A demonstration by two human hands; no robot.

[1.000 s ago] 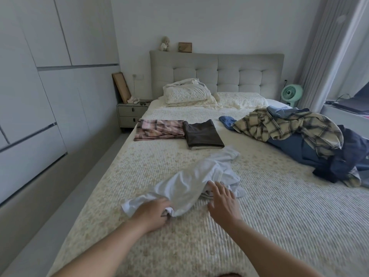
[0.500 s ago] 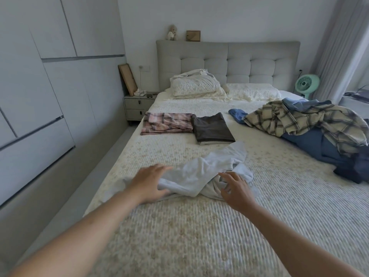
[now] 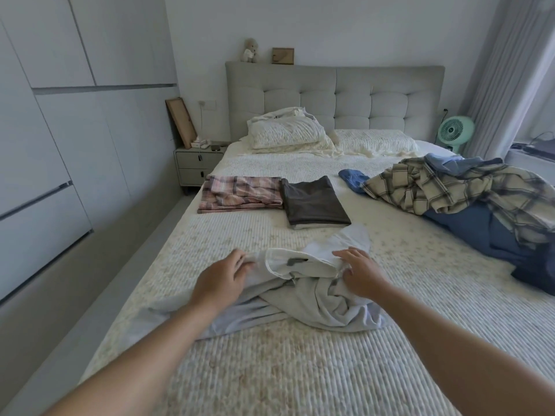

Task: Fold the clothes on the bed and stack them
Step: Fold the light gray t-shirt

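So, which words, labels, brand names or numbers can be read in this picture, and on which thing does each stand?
None can be read.
White garment: a small dark neck label, too blurred to read.
Wooden frame on the headboard: a dark mark, not legible as text.
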